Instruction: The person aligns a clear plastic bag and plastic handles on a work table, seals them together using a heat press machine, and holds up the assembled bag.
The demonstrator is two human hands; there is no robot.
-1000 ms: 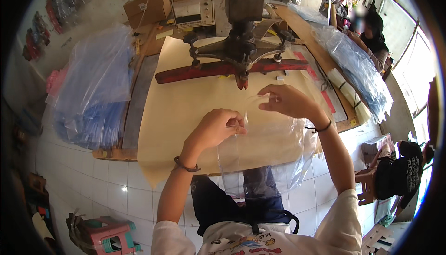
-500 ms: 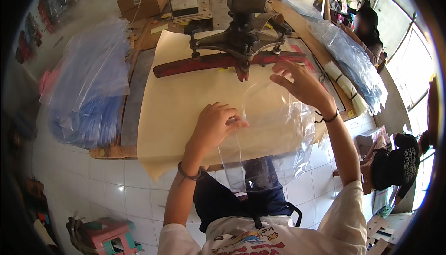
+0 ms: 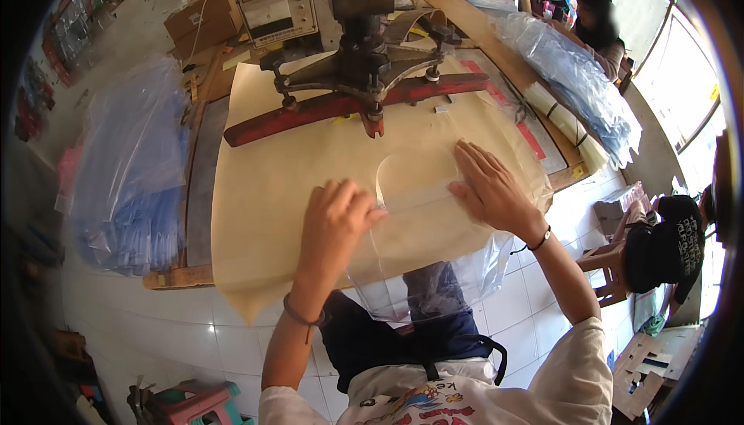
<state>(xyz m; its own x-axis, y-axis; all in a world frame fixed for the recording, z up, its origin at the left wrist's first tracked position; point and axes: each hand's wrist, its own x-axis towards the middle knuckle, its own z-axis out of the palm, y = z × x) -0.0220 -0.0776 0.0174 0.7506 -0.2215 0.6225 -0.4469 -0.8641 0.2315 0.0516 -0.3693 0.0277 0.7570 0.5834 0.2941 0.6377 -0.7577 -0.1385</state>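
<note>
A clear plastic bag [image 3: 422, 227] with a curved loop at its far end lies over the tan sheet [image 3: 263, 216] on the worktable. Its near end hangs past the table edge in front of my legs. My left hand [image 3: 335, 220] is at the bag's left edge, fingers bent and thumb close to the index finger, pinching the film; it is slightly blurred. On the bag's right side my right hand [image 3: 494, 192] lies flat, fingers stretched out. Beyond both hands, a press head with a long red bar [image 3: 298, 119] spans the sheet.
Stacked bluish plastic bags [image 3: 132, 185] hang over the table's left side. More plastic bags [image 3: 573, 76] lie at the right, near a seated person [image 3: 601, 26]. A control box [image 3: 271, 3] and a cardboard box [image 3: 201, 26] stand behind. Another person [image 3: 666, 247] sits at right.
My right hand has come down from near the red bar and now lies flat on the bag. My left hand stays by the bag's left edge. The view has shifted slightly.
</note>
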